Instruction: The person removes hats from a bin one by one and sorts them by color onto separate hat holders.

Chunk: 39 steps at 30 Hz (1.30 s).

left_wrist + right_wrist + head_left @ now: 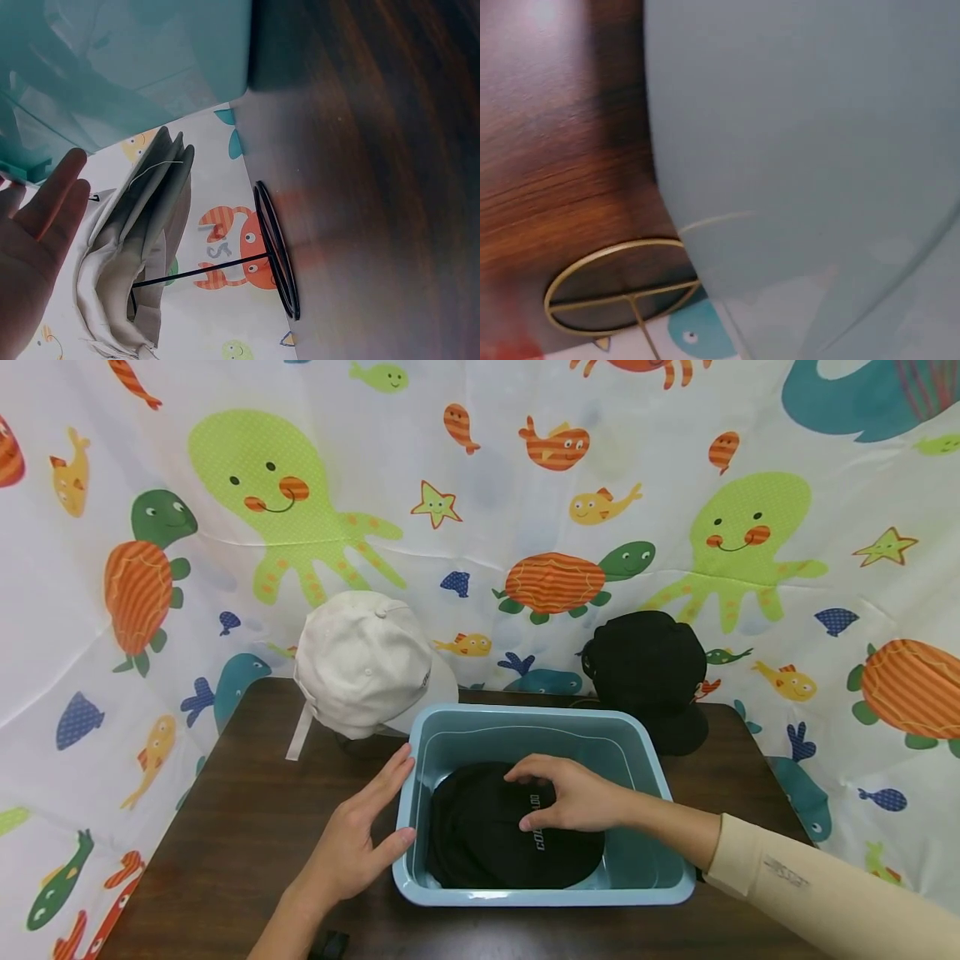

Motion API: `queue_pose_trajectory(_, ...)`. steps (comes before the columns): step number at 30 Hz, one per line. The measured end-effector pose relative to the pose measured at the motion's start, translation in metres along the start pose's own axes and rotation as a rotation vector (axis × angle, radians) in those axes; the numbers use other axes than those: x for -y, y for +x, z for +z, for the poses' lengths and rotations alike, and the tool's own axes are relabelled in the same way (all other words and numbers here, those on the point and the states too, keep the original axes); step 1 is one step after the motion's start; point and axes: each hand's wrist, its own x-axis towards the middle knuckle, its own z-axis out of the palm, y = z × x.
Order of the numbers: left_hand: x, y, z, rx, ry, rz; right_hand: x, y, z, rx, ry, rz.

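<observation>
Right sleeve (840,895) cream-coloured; plain cuff (732,858); small grey marking (786,872) near cuff.

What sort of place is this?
Perhaps a makeshift filming corner at home, though I can't be sure: a sea-creature cloth hangs behind a dark table, where a white cap sits on a wire stand beside a blue tub.

A tabletop setup, home or studio unclear, shown by a dark wood-grain table (240,827) and sea-creature-print cloth backdrop (487,510).

There's the black cap (480,835), pale lettering (539,838) up, lying in the blue tub (540,897) under the right fingers (531,767), tub's side by the left fingers (392,777)!
</observation>
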Motion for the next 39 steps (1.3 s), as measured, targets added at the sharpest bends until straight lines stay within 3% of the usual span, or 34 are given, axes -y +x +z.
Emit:
queue_pose_trajectory(8,0.000,0.000,-0.001,0.003,0.000,-0.003,-0.010,0.006,0.010,0.033,0.019,0.077)
queue_pose_trajectory(15,0.000,0.002,-0.001,0.003,0.024,-0.005,-0.013,0.008,0.017,0.059,-0.130,0.093)
queue_pose_trajectory(20,-0.001,0.001,-0.001,0.003,0.018,0.000,-0.013,0.008,0.020,0.081,-0.176,0.118)
queue_pose_trajectory(39,0.000,0.000,-0.001,-0.002,0.012,0.008,-0.018,0.010,0.021,0.089,-0.202,0.092)
